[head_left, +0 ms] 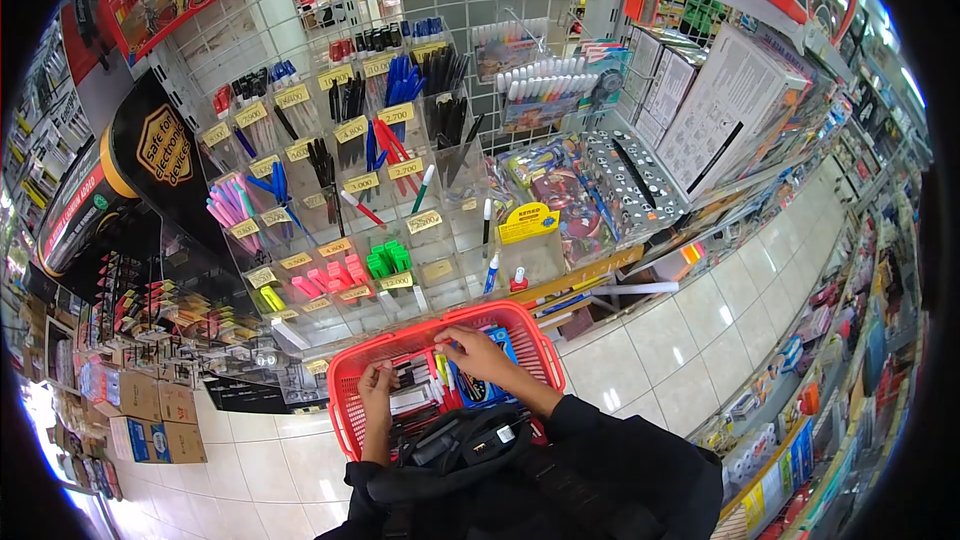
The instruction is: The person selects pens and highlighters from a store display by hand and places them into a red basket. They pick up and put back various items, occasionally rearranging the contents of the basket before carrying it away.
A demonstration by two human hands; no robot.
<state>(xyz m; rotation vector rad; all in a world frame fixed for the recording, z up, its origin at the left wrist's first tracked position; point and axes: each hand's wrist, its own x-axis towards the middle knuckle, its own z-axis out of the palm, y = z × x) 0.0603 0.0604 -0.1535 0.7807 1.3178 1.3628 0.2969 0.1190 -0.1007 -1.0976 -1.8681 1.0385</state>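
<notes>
A red plastic shopping basket sits in front of my body, with both of my hands over its opening. My left hand is at the left part, its fingers drawn together; what they hold, if anything, is too small to make out. Over the middle, my right hand has bent fingers pressed together, and I cannot make out anything in them. Below the hands lie pens and markers, among them a yellow-green marker. A blue package lies partly under my right hand.
A clear tiered pen rack stands just beyond the basket, holding pens, green highlighters and pink highlighters. White boxes stand on the right shelf. Cardboard cartons sit on the floor at left. A tiled aisle runs right.
</notes>
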